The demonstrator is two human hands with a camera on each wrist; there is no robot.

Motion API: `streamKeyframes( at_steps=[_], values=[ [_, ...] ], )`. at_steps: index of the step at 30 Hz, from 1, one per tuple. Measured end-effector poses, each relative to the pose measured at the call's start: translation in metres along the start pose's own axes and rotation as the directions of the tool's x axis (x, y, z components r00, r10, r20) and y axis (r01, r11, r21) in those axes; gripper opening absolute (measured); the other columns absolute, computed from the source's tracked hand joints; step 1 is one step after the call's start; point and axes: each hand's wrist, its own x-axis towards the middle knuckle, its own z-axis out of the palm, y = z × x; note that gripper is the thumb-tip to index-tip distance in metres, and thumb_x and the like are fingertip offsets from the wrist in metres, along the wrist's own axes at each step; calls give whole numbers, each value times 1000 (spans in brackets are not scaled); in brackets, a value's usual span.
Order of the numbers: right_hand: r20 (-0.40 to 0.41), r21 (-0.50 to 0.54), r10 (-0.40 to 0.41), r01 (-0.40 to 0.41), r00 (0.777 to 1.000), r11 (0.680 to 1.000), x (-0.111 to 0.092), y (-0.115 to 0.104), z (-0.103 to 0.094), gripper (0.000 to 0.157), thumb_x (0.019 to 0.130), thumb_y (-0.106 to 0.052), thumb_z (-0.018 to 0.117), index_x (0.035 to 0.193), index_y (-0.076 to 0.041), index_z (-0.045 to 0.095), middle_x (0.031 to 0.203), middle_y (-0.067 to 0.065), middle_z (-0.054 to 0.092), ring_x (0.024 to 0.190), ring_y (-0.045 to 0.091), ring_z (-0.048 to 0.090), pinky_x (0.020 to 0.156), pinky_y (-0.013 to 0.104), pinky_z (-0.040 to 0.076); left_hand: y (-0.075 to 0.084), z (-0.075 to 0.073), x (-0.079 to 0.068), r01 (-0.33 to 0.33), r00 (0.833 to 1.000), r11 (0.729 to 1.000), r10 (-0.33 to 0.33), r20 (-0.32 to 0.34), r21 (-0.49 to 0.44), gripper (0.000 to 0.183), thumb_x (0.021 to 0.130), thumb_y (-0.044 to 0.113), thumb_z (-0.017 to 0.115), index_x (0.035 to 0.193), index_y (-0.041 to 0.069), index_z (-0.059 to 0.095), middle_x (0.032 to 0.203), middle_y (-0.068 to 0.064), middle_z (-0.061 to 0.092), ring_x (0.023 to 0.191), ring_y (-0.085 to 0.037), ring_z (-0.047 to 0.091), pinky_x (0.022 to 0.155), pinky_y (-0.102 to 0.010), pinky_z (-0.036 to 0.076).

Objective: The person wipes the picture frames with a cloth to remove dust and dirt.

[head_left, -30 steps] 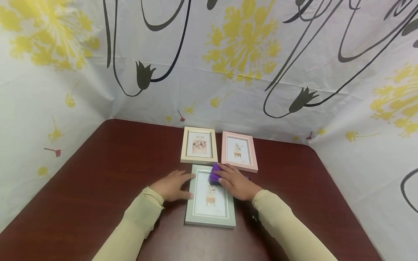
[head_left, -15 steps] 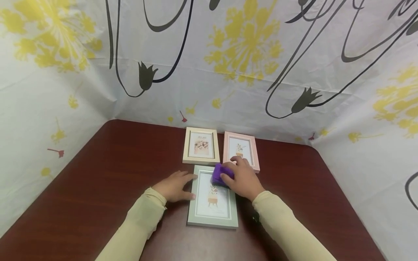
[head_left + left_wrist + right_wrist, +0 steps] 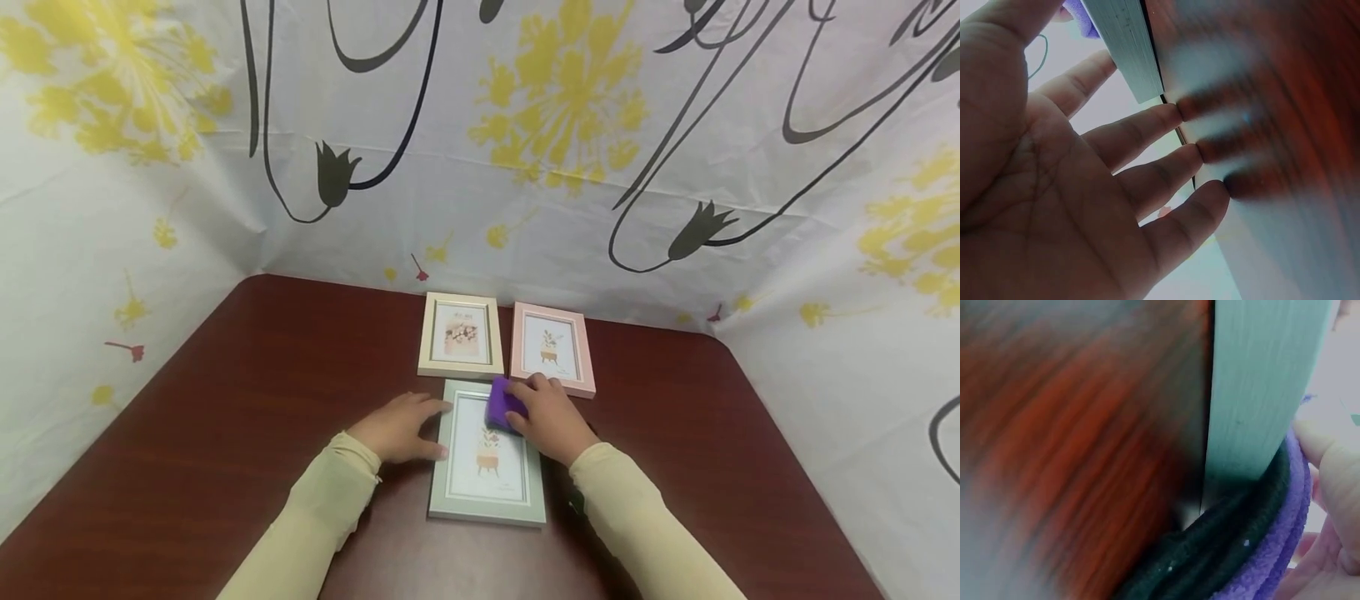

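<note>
A pale green picture frame (image 3: pixel 487 511) lies face up on the table before me, showing a potted-plant print. My right hand (image 3: pixel 553 423) grips a folded purple cloth (image 3: pixel 498 405) on its upper right part. In the right wrist view, the cloth (image 3: pixel 1294 512) drapes over the side of the frame, its lower folds dark, with the thumb (image 3: pixel 1341 469) against its purple face. My left hand (image 3: pixel 401 427) spreads along the left edge of the frame, thumb and index finger touching it. Its other fingertips (image 3: pixel 1188 153) reach the tabletop in the left wrist view.
Behind the green frame lie a cream picture frame (image 3: pixel 459 372) and a pink picture frame (image 3: pixel 585 358), side by side. The dark red-brown table (image 3: pixel 247 375) meets a white flowered sheet (image 3: pixel 450 217) at the back and both sides.
The right hand's fingers lifted toward the pink frame, then came back down on the cloth. The cloth shifted slightly on the green frame's upper right. The left hand stays in place.
</note>
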Motion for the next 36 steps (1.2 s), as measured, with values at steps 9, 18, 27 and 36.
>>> streamKeyframes(
  at_steps=[9, 18, 27, 36],
  values=[
    [-19, 16, -34, 34, 999, 999, -13, 3, -1, 42, 89, -28, 75, 129, -16, 68, 108, 7, 59, 95, 23, 49, 80, 36, 50, 0, 3, 2, -32, 999, 999, 32, 1, 22, 69, 83, 38, 80, 143, 16, 54, 148, -17, 46, 141, -37, 35, 112, -54, 32],
    [-36, -10, -245, 245, 969, 970, -41, -2, -4, 32, 85, -25, 78, 115, -14, 74, 96, -1, 56, 88, 16, 44, 72, 30, 46, 2, -2, 4, -38, 999, 996, 36, 18, 79, 68, 83, 38, 80, 141, 15, 55, 143, -16, 51, 136, -35, 43, 109, -52, 38],
    [23, 97, -428, 424, 903, 900, -81, -1, -20, 26, 85, -23, 76, 112, -23, 74, 98, -12, 55, 92, 8, 44, 73, 21, 44, 3, -1, 3, -35, 999, 998, 35, 9, 45, 66, 81, 38, 83, 138, 15, 57, 140, -15, 53, 132, -33, 46, 105, -52, 41],
    [76, 113, -510, 501, 857, 858, -91, -7, -30, 32, 83, -22, 79, 114, -23, 73, 98, -10, 55, 90, 6, 46, 73, 19, 45, 3, -1, 0, -24, 1000, 999, 24, 12, 39, 69, 82, 41, 81, 141, 17, 56, 146, -17, 48, 137, -36, 41, 106, -56, 39]
  ],
)
